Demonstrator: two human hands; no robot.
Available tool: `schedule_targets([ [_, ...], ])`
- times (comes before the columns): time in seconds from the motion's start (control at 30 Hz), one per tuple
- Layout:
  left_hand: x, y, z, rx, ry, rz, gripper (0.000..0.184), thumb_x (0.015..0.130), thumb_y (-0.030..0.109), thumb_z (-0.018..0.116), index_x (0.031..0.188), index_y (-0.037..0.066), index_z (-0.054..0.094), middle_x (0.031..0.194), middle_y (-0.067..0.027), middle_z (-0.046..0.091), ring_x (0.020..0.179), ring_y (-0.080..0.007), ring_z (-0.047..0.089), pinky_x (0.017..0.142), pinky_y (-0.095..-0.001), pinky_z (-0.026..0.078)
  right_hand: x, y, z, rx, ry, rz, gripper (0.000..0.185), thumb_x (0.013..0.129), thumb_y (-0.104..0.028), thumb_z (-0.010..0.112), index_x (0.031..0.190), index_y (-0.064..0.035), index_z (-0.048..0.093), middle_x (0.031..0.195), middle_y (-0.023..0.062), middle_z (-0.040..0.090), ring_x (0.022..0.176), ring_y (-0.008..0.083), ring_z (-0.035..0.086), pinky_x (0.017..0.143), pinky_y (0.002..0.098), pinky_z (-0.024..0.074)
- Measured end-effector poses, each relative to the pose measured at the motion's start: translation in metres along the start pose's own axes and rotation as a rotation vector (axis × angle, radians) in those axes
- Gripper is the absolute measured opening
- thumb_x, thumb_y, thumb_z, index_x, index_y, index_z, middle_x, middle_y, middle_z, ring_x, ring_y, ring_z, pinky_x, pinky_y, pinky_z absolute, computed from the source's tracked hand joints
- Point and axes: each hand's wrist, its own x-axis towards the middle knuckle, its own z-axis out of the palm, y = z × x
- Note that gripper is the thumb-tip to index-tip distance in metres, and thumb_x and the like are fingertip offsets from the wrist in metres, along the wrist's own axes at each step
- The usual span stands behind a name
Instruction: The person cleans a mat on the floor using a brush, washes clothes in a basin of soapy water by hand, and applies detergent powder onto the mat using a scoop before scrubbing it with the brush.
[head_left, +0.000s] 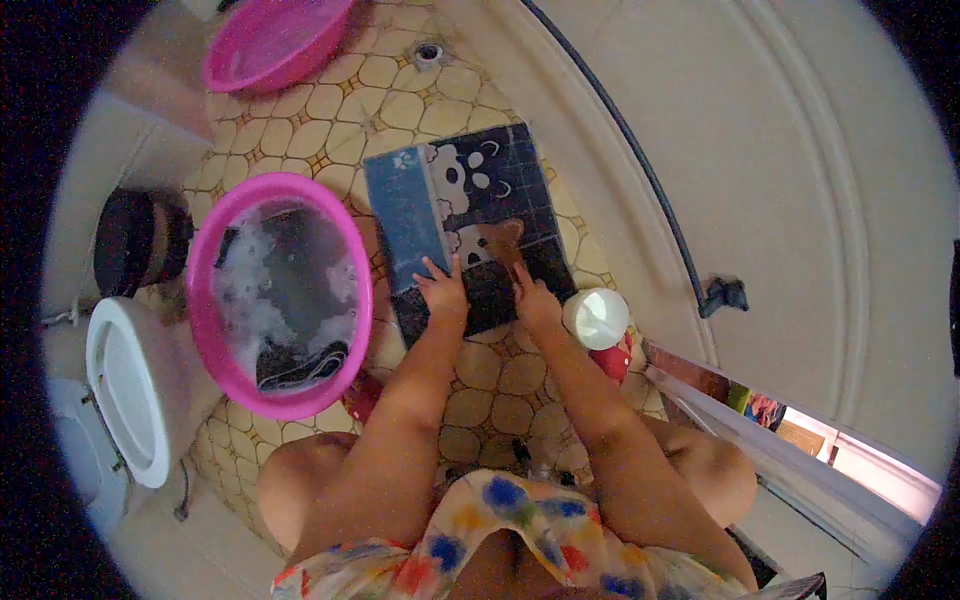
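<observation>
A floor mat (410,235) with dog faces printed on blue and black lies on the tiled floor in front of me; it looks wet. My left hand (443,293) rests on its near part with fingers spread. Close to a brown patch on the mat, my right hand (538,303) touches the surface, at least one finger stretched forward. I make out nothing held in either hand, though the right palm is hidden. Beside the right hand stands a white container (597,318). Left of the mat, a pink basin (200,300) holds sudsy water and dark fabric (300,367).
Another pink basin (275,45) is at the upper left, near a floor drain (428,53). A white toilet (135,390) and a dark round object (125,243) stand at left. A dark hose (640,150) runs along the right wall. A doorway (820,440) shows at lower right.
</observation>
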Motion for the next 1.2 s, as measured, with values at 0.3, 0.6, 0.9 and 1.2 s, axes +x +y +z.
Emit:
schedule_targets([
  [0.3, 0.0, 0.002, -0.014, -0.01, -0.069, -0.018, 0.092, 0.073, 0.029, 0.073, 0.144, 0.034, 0.016, 0.147, -0.0286, 0.003, 0.124, -0.0563, 0.026, 0.1, -0.0493, 0.035, 0.018, 0.021, -0.003, 0.207, 0.173, 0.117, 0.047, 0.093, -0.029, 0.043, 0.138, -0.0236, 0.031, 0.093, 0.0253, 0.059, 0.084, 0.0421, 0.059, 0.073, 0.0494, 0.0471],
  [0.6, 0.007, -0.001, 0.004, 0.031, 0.004, -0.024, 0.073, 0.084, 0.021, 0.059, 0.143, 0.033, 0.018, 0.147, -0.0281, 0.004, 0.124, -0.0564, 0.027, 0.1, -0.0493, 0.035, -0.002, -0.018, 0.021, 0.231, 0.125, 0.004, 0.047, 0.092, -0.027, 0.047, 0.137, -0.0252, 0.033, 0.093, 0.0248, 0.058, 0.081, 0.0418, 0.059, 0.071, 0.0487, 0.0487],
  [0.9, 0.0, 0.002, -0.012, 0.036, -0.045, -0.025, 0.066, 0.09, 0.01, 0.046, 0.144, 0.034, 0.016, 0.148, -0.0263, 0.007, 0.124, -0.0543, 0.029, 0.099, -0.0484, 0.037, 0.0, -0.012, 0.016, 0.176, 0.085, 0.002, 0.048, 0.091, -0.03, 0.047, 0.137, -0.0274, 0.033, 0.091, 0.0233, 0.058, 0.077, 0.0418, 0.06, 0.067, 0.0489, 0.0498],
  [1.2, 0.002, 0.004, -0.015, 0.045, -0.087, -0.043, 0.069, 0.089, 0.014, 0.05, 0.144, 0.035, 0.014, 0.148, -0.0268, 0.006, 0.125, -0.054, 0.028, 0.101, -0.0471, 0.035, 0.0, -0.012, 0.017, 0.212, 0.072, -0.019, 0.049, 0.091, -0.028, 0.048, 0.138, -0.0256, 0.032, 0.091, 0.0235, 0.059, 0.077, 0.0412, 0.06, 0.065, 0.049, 0.0496],
])
